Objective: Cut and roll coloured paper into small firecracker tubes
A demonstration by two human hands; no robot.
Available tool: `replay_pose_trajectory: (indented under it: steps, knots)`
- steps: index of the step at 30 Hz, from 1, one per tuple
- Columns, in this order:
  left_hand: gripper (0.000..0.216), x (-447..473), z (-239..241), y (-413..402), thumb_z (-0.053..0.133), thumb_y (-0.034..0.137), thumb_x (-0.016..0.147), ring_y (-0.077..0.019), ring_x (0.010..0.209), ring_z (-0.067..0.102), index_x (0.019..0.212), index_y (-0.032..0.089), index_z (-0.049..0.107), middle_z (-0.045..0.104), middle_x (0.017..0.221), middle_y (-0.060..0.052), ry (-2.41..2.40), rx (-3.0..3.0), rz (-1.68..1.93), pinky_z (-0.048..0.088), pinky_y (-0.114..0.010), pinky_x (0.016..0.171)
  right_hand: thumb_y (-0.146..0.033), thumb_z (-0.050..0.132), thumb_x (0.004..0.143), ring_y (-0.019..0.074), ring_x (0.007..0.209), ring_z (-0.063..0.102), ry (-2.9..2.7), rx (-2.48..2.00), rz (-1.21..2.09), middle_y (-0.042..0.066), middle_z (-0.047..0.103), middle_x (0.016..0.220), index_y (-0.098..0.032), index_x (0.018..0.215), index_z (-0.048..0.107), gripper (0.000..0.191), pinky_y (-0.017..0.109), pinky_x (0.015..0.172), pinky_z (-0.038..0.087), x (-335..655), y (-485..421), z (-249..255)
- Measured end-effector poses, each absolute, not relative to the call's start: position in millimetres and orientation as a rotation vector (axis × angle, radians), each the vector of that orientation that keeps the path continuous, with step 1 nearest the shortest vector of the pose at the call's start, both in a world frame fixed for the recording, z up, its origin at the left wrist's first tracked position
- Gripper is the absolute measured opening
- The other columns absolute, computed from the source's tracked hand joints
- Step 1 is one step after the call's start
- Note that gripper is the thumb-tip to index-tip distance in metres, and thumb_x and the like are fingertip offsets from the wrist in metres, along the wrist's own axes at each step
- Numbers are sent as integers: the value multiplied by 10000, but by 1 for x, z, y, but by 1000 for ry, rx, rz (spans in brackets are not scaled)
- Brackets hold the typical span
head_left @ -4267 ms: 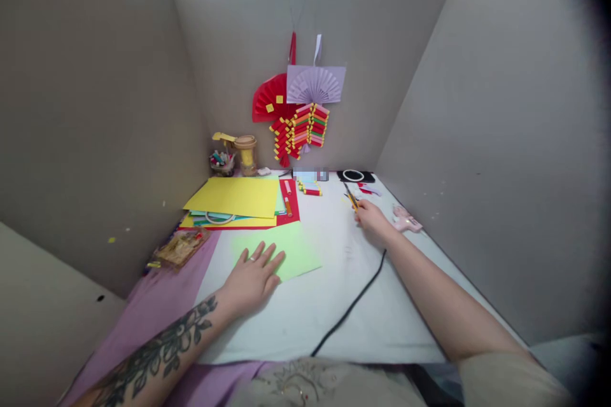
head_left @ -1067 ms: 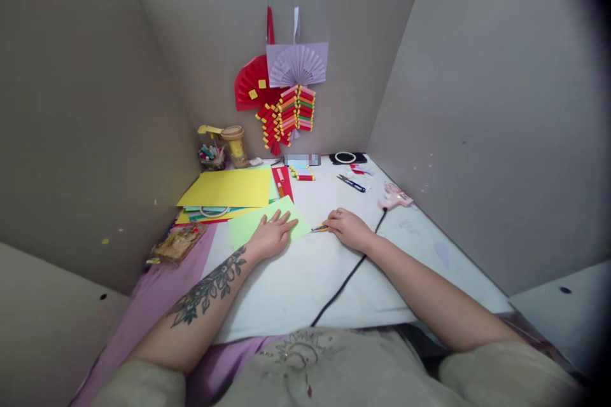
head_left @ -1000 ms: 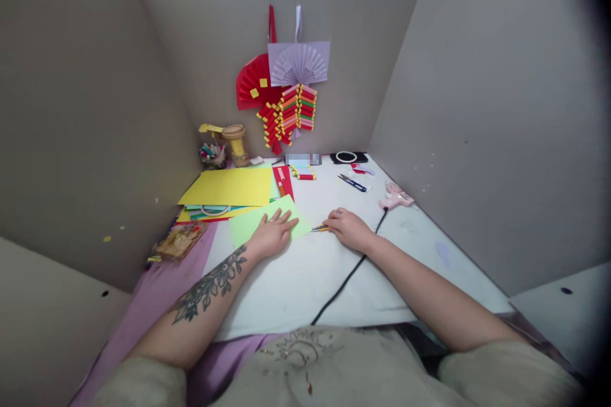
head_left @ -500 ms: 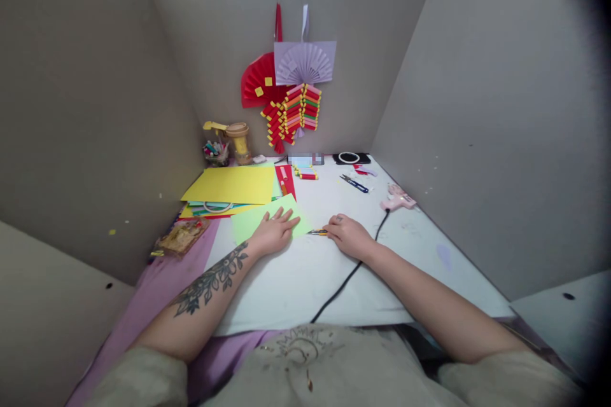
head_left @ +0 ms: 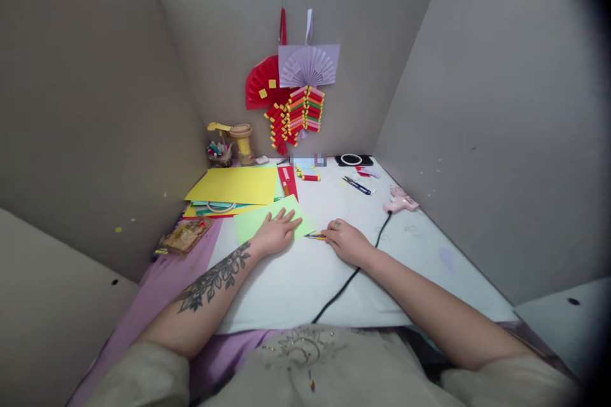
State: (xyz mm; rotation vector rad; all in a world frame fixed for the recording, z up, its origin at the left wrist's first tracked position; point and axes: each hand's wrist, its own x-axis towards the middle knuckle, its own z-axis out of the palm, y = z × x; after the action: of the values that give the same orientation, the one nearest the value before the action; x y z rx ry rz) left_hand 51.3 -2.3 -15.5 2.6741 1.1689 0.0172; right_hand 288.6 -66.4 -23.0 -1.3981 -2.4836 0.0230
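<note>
My left hand (head_left: 278, 229) lies flat on a light green paper sheet (head_left: 249, 224), fingers spread, pressing it against the white tabletop. To its right, my right hand (head_left: 344, 240) rests low on the table with its fingers pinched around a slim yellow-and-black pointed tool (head_left: 316, 236). The tool points left, and its tip is at the right corner of the green sheet. My fingers cover its rear part, and its exact kind is too small to make out.
Yellow sheets (head_left: 233, 184) top a paper stack at back left. Thread snips (head_left: 356, 185) and a pink glue gun (head_left: 401, 201) lie right; its black cord (head_left: 337, 297) passes under my right forearm. Small paper rolls (head_left: 309, 175) lie behind. Paper fans (head_left: 309, 67) hang on the back wall.
My right hand has shifted slightly left and toward me, bringing the tool's tip to the green sheet's corner. My left hand stays flat on the sheet. The whole view has shifted a little.
</note>
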Motion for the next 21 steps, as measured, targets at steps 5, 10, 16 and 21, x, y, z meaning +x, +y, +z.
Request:
replay_pose_trajectory:
  steps: [5, 10, 16, 21]
  knots:
    - [547, 49, -19, 5, 269, 196, 869, -276, 1387, 99, 1399, 329, 297, 189, 1508, -21, 1119, 2631, 5, 147, -591, 1053, -159, 456, 872, 191, 838, 484, -2476, -1408, 21, 96, 581, 840, -140, 967, 668, 234, 298, 754, 417, 282, -70, -22]
    - [481, 39, -16, 19, 277, 304, 909, -261, 1377, 163, 1386, 326, 336, 211, 1500, -31, 1006, 2675, -54, 212, -487, 1071, -154, 437, 878, 189, 807, 474, -2487, -1420, -4, 99, 576, 829, -125, 952, 668, 245, 299, 749, 413, 276, -72, -25]
    - [459, 30, -15, 18, 204, 385, 938, -229, 1375, 184, 1388, 383, 294, 206, 1504, 3, 967, 2790, 11, 174, -507, 1073, -159, 447, 877, 191, 823, 472, -2488, -1441, -14, 95, 579, 850, -133, 973, 658, 233, 294, 750, 408, 269, -75, -25]
    - [463, 31, -16, 18, 216, 368, 933, -221, 1385, 145, 1390, 369, 291, 199, 1505, 8, 973, 2757, -14, 144, -521, 1078, -153, 451, 878, 191, 821, 478, -2511, -1443, -21, 98, 581, 846, -125, 961, 656, 223, 290, 755, 400, 260, -79, -21]
